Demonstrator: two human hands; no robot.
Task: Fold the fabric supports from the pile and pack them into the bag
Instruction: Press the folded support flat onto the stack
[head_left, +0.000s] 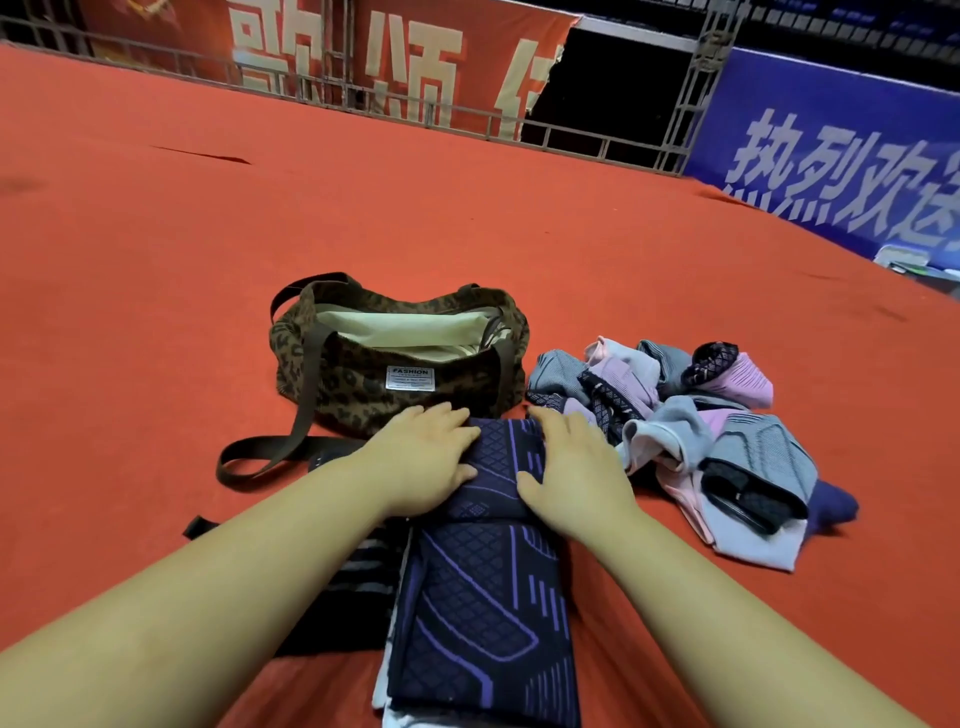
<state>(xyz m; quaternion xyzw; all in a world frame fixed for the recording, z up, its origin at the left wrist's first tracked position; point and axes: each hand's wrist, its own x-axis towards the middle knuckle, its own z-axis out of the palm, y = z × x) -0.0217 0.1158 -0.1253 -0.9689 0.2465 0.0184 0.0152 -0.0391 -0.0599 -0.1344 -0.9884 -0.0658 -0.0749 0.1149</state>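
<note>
**Two hands flat on a dark purple support**

Two bare hands press down on one navy-and-purple fabric support (488, 571) that lies on the red carpet (156, 260) in front of the person, its far end folded back over itself. To the far left, a brown shoulder strap (260, 457) loops across the carpet from the leopard-print bag (358, 395). That bag sits just beyond the hands, its mouth open and its pale lining showing, with a white "FASHION" label (410, 378) on the near side. Beneath the left forearm lies a dark striped piece of fabric (358, 571), partly hidden.

The left hand (421, 462) rests palm down on the left edge of the folded part, fingers straight and together, pointing toward the bag. Just beside it, the right hand (571, 467) lies flat on the right edge in the same manner, fingers extended; neither hand curls round the cloth.

Right of the hands, touching the bag's end, sits the pile of supports (691, 431): grey, pink, lilac and black pieces, crumpled and overlapping. Far behind stand a red banner (322, 57) on the left, a metal railing (467, 114), and a blue banner (841, 150) on the right.
</note>
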